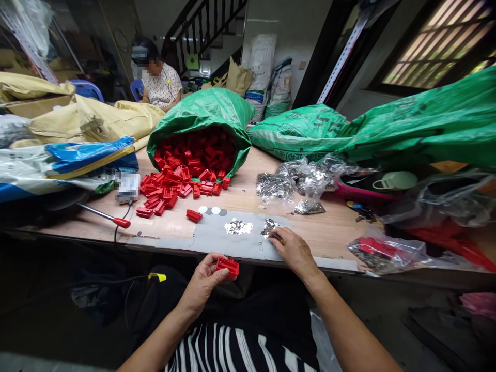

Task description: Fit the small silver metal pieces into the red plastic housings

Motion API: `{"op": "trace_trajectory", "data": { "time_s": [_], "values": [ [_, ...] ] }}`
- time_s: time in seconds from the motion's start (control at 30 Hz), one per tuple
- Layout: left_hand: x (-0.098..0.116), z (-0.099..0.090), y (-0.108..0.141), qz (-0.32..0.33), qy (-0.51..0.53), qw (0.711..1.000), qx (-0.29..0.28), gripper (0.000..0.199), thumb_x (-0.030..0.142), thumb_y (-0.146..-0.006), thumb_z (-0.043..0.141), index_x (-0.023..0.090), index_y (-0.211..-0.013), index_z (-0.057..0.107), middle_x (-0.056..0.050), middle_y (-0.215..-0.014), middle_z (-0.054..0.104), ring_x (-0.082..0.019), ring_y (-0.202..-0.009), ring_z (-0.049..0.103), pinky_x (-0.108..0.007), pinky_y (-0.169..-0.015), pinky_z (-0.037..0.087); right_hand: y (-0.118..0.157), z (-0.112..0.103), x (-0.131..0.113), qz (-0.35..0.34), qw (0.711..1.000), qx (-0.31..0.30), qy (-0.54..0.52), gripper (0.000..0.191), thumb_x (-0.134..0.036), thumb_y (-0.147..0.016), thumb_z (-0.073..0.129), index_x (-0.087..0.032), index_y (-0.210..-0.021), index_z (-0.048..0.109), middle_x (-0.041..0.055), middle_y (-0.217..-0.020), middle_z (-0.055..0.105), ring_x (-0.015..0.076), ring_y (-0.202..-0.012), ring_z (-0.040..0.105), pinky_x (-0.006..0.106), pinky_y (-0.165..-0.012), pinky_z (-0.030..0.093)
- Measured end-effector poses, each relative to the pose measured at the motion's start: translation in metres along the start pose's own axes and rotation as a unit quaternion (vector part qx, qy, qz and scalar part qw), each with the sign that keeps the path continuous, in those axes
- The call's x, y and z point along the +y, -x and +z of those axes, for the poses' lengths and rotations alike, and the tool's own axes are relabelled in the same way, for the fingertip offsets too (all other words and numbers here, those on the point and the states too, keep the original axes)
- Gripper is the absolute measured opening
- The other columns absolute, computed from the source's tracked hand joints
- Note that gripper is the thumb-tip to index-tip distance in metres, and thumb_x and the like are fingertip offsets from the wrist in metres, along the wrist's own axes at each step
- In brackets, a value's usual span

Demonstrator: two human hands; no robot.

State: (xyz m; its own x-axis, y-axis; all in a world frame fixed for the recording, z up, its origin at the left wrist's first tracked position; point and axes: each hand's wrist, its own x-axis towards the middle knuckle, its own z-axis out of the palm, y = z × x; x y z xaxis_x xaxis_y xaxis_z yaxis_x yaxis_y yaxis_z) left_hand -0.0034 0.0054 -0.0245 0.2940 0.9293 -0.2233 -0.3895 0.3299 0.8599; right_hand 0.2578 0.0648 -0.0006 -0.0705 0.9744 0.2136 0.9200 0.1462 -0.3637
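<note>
While the left hand [204,281] holds one red case [228,266] just in front of the desk [333,230], its hollow side showing, the right hand [293,251] has its fingers drawn together at a dark pile of small parts [268,226]; whether they pinch a piece, I cannot tell. The held case seems unfinished; a lone case [194,215] lies by the grey sheet [217,244], and many more spill from the green sack [205,108]; whether any are done does not show.
</note>
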Motion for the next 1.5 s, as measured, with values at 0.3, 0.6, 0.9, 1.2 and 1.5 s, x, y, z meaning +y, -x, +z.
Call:
{"op": "trace_trajectory", "data": {
  "time_s": [0.3, 0.6, 0.9, 1.2, 1.5],
  "values": [
    [-0.001, 0.002, 0.0, 0.007, -0.006, 1.0, 0.001, 0.027, 0.029, -0.076, 0.071, 0.016, -0.095, 0.056, -0.004, -0.087, 0.07, -0.015, -0.076, 0.067, -0.028, -0.076, 0.052, 0.001, 0.002, 0.001, 0.018, 1.0, 0.0, -0.002, 0.005, -0.026, -0.083, 0.056, -0.024, -0.086, 0.06, 0.0004, -0.088, 0.066, 0.0178, -0.081, 0.062, 0.028, -0.068, 0.043],
    [-0.002, 0.0, 0.002, 0.016, -0.002, 1.0, 0.003, 0.025, 0.028, -0.077, 0.071, 0.016, -0.095, 0.058, -0.005, -0.087, 0.07, -0.015, -0.077, 0.066, -0.03, -0.078, 0.053, 0.005, -0.009, -0.006, 0.048, 0.998, -0.043, 0.016, 0.007, -0.028, -0.085, 0.056, -0.024, -0.084, 0.062, 0.0003, -0.088, 0.068, 0.0177, -0.079, 0.062, 0.027, -0.067, 0.04],
    [-0.002, 0.002, 0.002, 0.006, 0.004, 1.0, 0.002, 0.025, 0.028, -0.076, 0.072, 0.016, -0.094, 0.058, -0.004, -0.087, 0.069, -0.015, -0.076, 0.066, -0.03, -0.078, 0.054, 0.022, -0.019, 0.0, 0.043, 0.997, -0.065, -0.019, 0.012, -0.026, -0.083, 0.054, -0.025, -0.09, 0.063, 0.0008, -0.09, 0.069, 0.0197, -0.083, 0.062, 0.029, -0.07, 0.044],
    [-0.001, 0.002, 0.004, 0.001, -0.01, 1.0, 0.006, 0.027, 0.031, -0.076, 0.071, 0.016, -0.095, 0.058, -0.004, -0.086, 0.07, -0.016, -0.077, 0.067, -0.032, -0.08, 0.053, 0.016, -0.01, 0.004, 0.043, 0.998, -0.023, -0.025, 0.018, -0.022, -0.085, 0.053, -0.025, -0.1, 0.063, 0.0027, -0.105, 0.068, 0.0209, -0.094, 0.063, 0.031, -0.08, 0.046],
    [-0.003, 0.004, 0.004, -0.006, -0.003, 1.0, 0.016, 0.028, 0.032, -0.073, 0.074, 0.017, -0.092, 0.06, -0.004, -0.084, 0.07, -0.017, -0.076, 0.067, -0.03, -0.077, 0.054, 0.006, -0.003, 0.01, 0.034, 0.999, 0.006, -0.035, 0.018, -0.02, -0.084, 0.054, -0.024, -0.1, 0.061, 0.0034, -0.098, 0.067, 0.0194, -0.089, 0.062, 0.031, -0.079, 0.046]
  ]
}}
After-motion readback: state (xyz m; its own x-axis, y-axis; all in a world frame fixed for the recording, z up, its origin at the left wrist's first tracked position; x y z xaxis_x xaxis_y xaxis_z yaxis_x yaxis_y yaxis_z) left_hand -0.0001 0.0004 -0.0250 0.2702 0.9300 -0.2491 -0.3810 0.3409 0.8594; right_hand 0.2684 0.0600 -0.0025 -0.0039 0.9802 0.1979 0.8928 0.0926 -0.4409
